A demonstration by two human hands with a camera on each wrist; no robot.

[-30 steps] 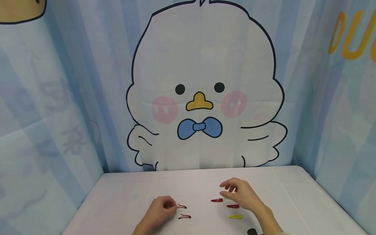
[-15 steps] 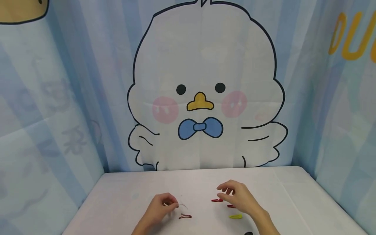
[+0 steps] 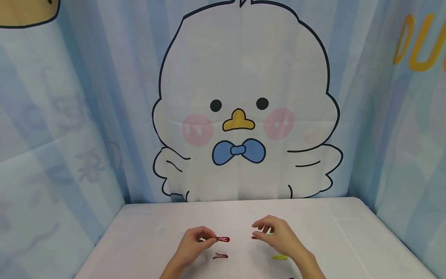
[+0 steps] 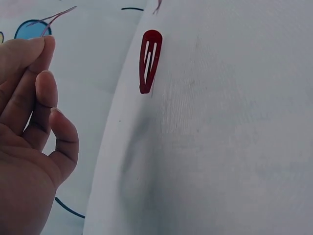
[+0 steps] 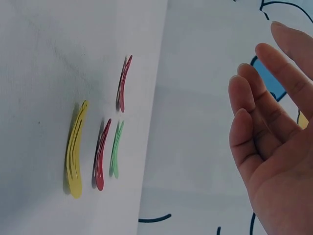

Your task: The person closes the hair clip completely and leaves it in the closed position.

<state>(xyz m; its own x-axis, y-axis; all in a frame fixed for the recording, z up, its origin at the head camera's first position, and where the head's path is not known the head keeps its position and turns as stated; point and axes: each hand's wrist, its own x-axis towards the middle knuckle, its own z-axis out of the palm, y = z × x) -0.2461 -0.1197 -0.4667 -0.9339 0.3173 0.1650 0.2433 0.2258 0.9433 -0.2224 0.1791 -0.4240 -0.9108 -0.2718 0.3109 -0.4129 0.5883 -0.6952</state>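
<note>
Between thumb and forefinger, my left hand (image 3: 195, 245) pinches a red snap hair clip (image 3: 223, 239) raised above the table; its two prongs spread apart in the left wrist view. A second red hair clip (image 4: 149, 61) lies on the table below that hand. My right hand (image 3: 278, 235) hovers with loosely bent fingers and holds nothing. Beneath it, the right wrist view shows a yellow hair clip (image 5: 76, 149), a red one nearer the middle, a green hair clip (image 5: 117, 149) and another red clip set apart. From the head, the right hand covers part of this group.
A white-covered table (image 3: 156, 221) carries all the clips. Behind it hangs a blue-striped curtain (image 3: 139, 116) with a large cartoon duck, and more curtain closes off both sides. A dark object (image 3: 291, 278) barely shows at the bottom edge.
My left hand has lifted the farther left red hair clip off the table and turned it toward the middle. My right hand has drifted slightly left and nearer, still holding nothing.
</note>
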